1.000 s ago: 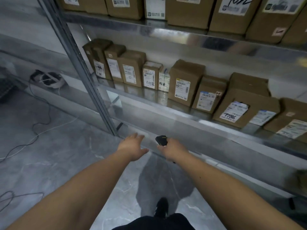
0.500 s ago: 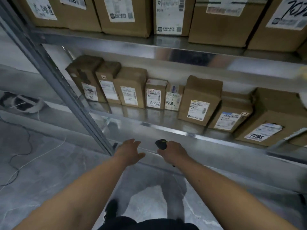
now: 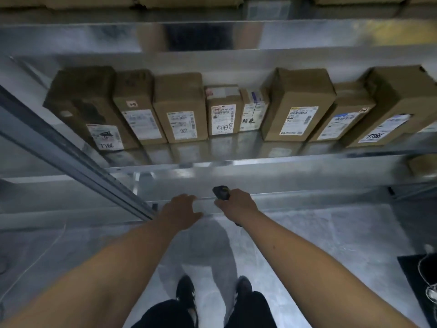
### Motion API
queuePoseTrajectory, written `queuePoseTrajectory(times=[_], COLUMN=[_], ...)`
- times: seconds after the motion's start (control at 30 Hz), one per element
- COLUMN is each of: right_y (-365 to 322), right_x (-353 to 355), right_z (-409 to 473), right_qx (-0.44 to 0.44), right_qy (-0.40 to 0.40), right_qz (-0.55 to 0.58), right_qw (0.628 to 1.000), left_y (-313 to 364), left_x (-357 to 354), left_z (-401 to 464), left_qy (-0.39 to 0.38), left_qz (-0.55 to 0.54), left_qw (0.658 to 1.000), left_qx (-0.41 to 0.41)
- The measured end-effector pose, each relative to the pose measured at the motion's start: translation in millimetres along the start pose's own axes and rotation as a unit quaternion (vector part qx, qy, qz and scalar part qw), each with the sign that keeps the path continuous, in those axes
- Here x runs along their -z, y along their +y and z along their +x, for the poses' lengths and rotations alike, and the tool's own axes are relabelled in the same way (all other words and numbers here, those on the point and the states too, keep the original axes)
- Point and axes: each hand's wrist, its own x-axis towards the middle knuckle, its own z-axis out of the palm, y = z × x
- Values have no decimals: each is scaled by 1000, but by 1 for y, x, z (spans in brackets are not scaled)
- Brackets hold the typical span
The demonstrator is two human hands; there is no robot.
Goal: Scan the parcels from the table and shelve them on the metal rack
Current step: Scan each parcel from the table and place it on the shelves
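Parcels (image 3: 179,107): brown cardboard boxes, standing in a row on the middle shelf of the metal rack, white labels facing outward; more on the shelf above, mostly cut off.
Metal rack (image 3: 260,162): shiny shelves, grey upright post (image 3: 78,162) slanting across the left.
Left hand (image 3: 182,211): held out low in front of the rack, fingers relaxed and loosely spread, holding nothing.
Right hand (image 3: 238,204): fingers curled round a black scanner (image 3: 221,192), its head poking out toward the rack.
Floor (image 3: 331,245): pale marbled grey, black shoes (image 3: 185,290) at the bottom, cables at the right edge.
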Motion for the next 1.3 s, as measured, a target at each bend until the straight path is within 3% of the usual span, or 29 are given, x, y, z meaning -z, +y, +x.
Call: queuePoseTrajectory(times=[0.27,0.5,0.63,0.87,1.07,1.3], right_y=[17,52,63,73,79,69], right_x=[-27,-89,-119,-166,-184,-189], right_z=[70,181,262,366,402,396], right_qx=[36,-10,17,39,24,-15], right_qy=[22,54,114,178,228,228], right_qz=[-49,4,-8,-77,-108,-137], right_qw=[998,998,993,980,967,964], left_y=[-21,-45,-61,-91,-112,-103], left_x=[-34,-90,-111,-142,-162,-160], left_z=[55,162,231,328,369,365], left_qy=[10,71,151,242,299,297], left_qz=[22,53,60,38,80,69], left_qw=[1000,996,986,970,951,952], left_qx=[6,-16,-46,0,-1,-24])
